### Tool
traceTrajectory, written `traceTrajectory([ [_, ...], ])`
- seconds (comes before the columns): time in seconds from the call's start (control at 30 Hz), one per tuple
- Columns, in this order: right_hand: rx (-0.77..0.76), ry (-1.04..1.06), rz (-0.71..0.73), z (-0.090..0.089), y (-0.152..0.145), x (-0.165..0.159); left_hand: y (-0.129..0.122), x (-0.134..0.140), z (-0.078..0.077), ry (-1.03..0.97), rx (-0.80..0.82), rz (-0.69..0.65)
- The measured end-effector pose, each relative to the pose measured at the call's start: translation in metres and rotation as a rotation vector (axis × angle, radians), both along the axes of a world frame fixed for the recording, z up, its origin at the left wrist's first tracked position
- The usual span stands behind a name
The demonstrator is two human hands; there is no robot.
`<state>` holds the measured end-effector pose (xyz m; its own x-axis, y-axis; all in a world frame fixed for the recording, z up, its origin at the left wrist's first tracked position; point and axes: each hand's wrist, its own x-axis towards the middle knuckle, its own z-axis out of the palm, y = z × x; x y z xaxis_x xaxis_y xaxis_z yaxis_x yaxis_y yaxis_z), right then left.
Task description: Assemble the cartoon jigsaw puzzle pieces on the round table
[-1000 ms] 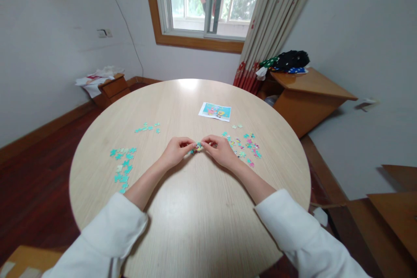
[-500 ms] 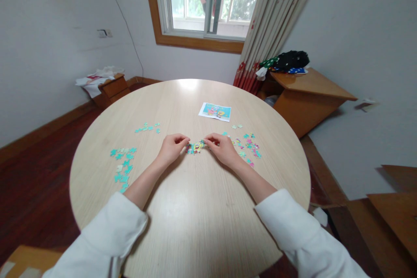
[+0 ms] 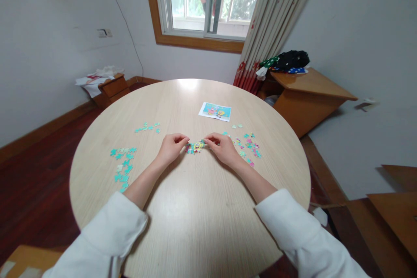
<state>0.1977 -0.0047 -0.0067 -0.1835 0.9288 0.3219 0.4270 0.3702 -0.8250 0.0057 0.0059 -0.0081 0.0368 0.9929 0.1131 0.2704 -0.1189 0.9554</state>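
A small joined patch of jigsaw puzzle (image 3: 196,147) with a yellow cartoon figure lies mid-table between my hands. My left hand (image 3: 171,147) pinches at its left upper edge, thumb and forefinger together. On the opposite side my right hand (image 3: 222,145) has its fingers closed on the patch's right upper edge, where a bit of green shows at the fingertips. Loose pink, yellow and teal puzzle pieces (image 3: 250,144) are scattered just right of my right hand. Farther left lie teal puzzle pieces (image 3: 123,178), and a smaller group of pale green pieces (image 3: 148,127) sits beyond them.
The round wooden table (image 3: 192,226) fills the middle. A printed picture sheet (image 3: 215,112) lies toward its far side. Behind it are a window with a floral curtain (image 3: 273,21), a wooden cabinet (image 3: 312,95) with cloths on top, and a stool (image 3: 114,91) with papers.
My left hand and the puzzle patch have shifted very slightly left. Both hands keep their pinched grip, and the other pieces lie as before.
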Motion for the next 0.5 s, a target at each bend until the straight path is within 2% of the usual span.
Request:
traceTrajectory([
  [0.27, 0.015, 0.076, -0.130, -0.004, 0.014, 0.018, 0.006, -0.009, -0.005, 0.090, 0.035, 0.053],
  [0.5, -0.012, 0.058, -0.099, -0.006, 0.012, 0.015, 0.002, -0.010, -0.002, 0.357, 0.053, 0.008],
])
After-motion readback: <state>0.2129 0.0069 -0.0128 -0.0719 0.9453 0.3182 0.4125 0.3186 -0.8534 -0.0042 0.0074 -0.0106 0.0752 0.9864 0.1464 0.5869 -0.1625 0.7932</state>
